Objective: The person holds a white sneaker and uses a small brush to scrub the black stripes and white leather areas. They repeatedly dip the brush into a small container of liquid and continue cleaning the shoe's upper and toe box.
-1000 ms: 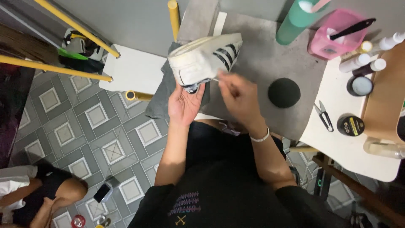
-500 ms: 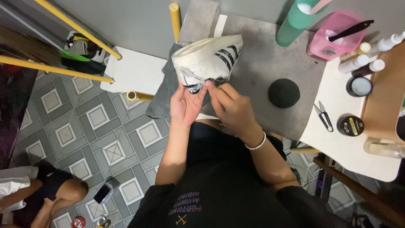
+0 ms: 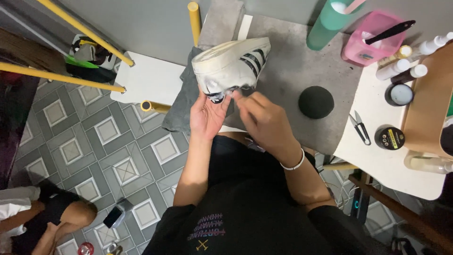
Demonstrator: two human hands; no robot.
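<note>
Two hands on one white sneaker (image 3: pixel 231 63) with black side stripes. It sits sole-up and tilted over the grey mat (image 3: pixel 292 71) at the front edge of the desk (image 3: pixel 391 156), partly over a grey cloth (image 3: pixel 181 106) that drapes off the edge.

Left hand (image 3: pixel 207 115): palm open and up, fingers spread under the shoe's lower end, cradling it. That reads as support, not a clamp; it keeps the shoe lifted and angled toward the head camera.

Right hand (image 3: pixel 262 113): fingers bunched at the dark opening of the shoe, fingertips pinched together right at the left hand's fingertips. Looks like a pinch on something small there, maybe a lace or tongue, but I can't tell what, too blurred. White band on that wrist.

Rest of the desk is pushed clear to the right side: black round sponge (image 3: pixel 316 101) on the mat, small snips (image 3: pixel 361 127), dark tin (image 3: pixel 390 137), open jar (image 3: pixel 399 94), white bottles (image 3: pixel 401 68), pink tub (image 3: pixel 375 38) with a black brush (image 3: pixel 389 32) in it, teal cylinder (image 3: pixel 330 21). All within right-hand reach, none touched.

Tiled floor (image 3: pixel 94 146) below, another person's arm (image 3: pixel 61 222) at the lower left.
</note>
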